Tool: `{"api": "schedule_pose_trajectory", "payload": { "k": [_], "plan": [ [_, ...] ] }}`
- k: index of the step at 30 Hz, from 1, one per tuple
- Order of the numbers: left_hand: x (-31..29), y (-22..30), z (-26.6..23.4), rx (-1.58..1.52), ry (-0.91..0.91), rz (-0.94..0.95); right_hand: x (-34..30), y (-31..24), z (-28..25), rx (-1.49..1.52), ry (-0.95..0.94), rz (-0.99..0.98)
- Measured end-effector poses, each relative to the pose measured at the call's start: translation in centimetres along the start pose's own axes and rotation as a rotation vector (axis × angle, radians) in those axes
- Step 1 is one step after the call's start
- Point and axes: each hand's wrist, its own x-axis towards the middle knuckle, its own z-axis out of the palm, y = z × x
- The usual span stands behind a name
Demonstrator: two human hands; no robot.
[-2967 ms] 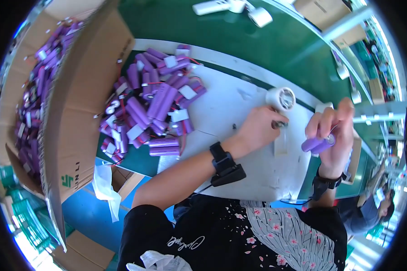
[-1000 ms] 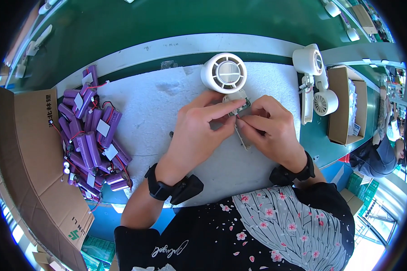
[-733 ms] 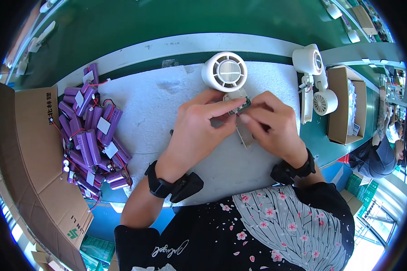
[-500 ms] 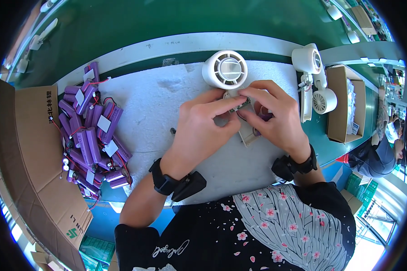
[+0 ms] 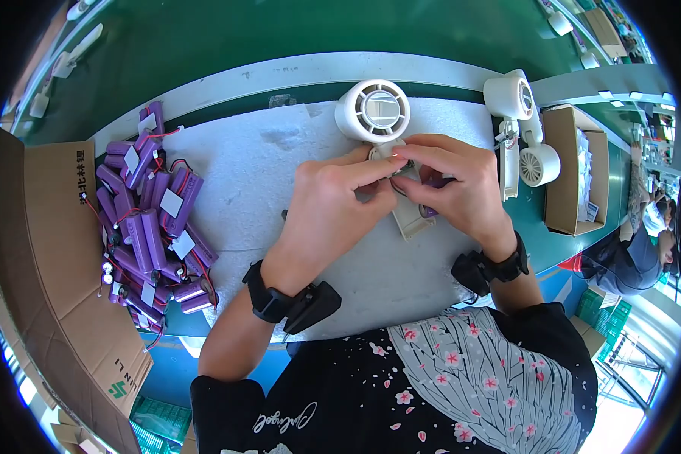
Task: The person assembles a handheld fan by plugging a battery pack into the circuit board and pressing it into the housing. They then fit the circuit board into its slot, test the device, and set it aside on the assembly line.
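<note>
A white handheld fan (image 5: 373, 111) lies face up on the pale foam sheet, its round grilled head pointing away from me. Its opened handle (image 5: 412, 225) extends toward me below my fingers. My left hand (image 5: 340, 197) is closed, thumb and fingertips pinching at the fan's neck. From the other side my right hand (image 5: 465, 189) is closed too, its thumb and index fingertip meeting the same spot. A small dark part shows between the fingertips, mostly hidden. Partly under my right hand, a purple battery (image 5: 429, 209) lies at the handle.
Several purple batteries (image 5: 151, 227) with red wires lie heaped at left, beside a brown cardboard box (image 5: 60, 242). At right are more white fans (image 5: 507, 98) and an open carton (image 5: 556, 178) holding white bags. A grey rail (image 5: 295, 73) crosses behind the foam sheet (image 5: 265, 197).
My fingertips have drawn closer together at the fan's neck, covering more of the small part between them. The whole view has shifted slightly; the fan rests in about the same place.
</note>
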Motion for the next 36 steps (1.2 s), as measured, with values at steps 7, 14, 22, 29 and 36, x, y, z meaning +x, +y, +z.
{"api": "schedule_pose_trajectory", "payload": {
  "k": [7, 14, 22, 29, 36],
  "plan": [
    [-0.4, 0.3, 0.3, -0.11, -0.012, -0.089, -0.2, -0.9, -0.5, 0.126, -0.013, 0.152],
    [-0.5, 0.4, 0.9, -0.205, 0.008, -0.165, -4.1, -0.8, -4.2, -0.183, -0.032, -0.028],
    [-0.8, 0.7, 1.4, -0.15, 0.028, -0.151, -5.7, -1.5, -3.6, -0.22, -0.008, -0.034],
    [-0.9, 0.9, 2.3, -0.082, 0.124, -0.128, -5.4, -1.5, -3.2, -0.295, -0.021, 0.026],
    [-1.0, 0.6, 2.3, -0.093, 0.137, -0.113, -5.7, -1.1, -3.6, -0.12, -0.007, 0.038]
  ]
}}
